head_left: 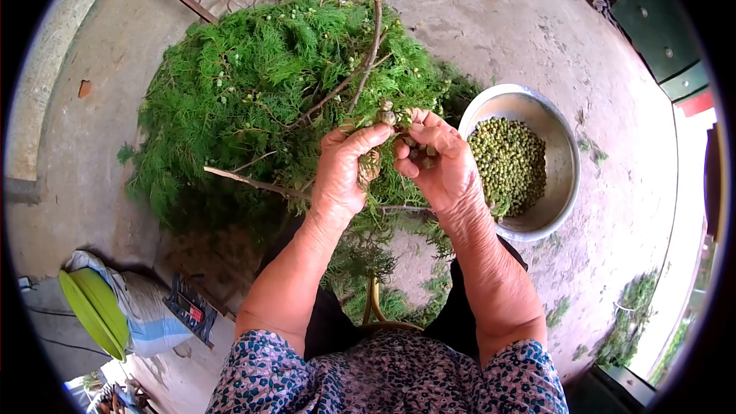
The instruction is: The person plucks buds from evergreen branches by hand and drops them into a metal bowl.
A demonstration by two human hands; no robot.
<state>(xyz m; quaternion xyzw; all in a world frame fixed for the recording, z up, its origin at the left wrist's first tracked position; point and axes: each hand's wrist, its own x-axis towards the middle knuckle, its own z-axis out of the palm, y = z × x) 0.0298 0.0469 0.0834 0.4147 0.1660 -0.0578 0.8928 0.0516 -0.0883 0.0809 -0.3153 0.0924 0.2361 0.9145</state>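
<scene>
Plucking small cones off cut greenery beside a half-filled bowl

A concrete floor (613, 92) spreads under everything. Across the far left and middle lies a broad pile of greenery (222, 100), feathery and bright, with small pale cones dotted among the sprigs. Just to its right sits a metal bowl (565, 184), holding a bed of green cones (510, 165) that leaves part of its inner wall bare. At the near left, a lime-green basin (93, 314) leans on its side. One bare branch (371, 54) juts up from the pile beyond the hands; a second, a pale-ended stick (253, 182), points out to the left.

Both hands meet over the near right edge of the pile, left of the bowl. The left hand (343, 167) pinches a brownish cone (387, 116) between thumb and fingertip. The right hand (448, 165) is curled, with a few dark cones (422, 156) gathered in its bent fingers; its thumb and forefinger come close together beside the left fingertips, though whether they grip anything cannot be told.

The step in hand appears to be stripping cones from a sprig while pooling the loose ones in the right palm. The next move seems to call for a firm hold by the left and a short pull by the right, without opening its lower fingers and spilling what they carry.
</scene>
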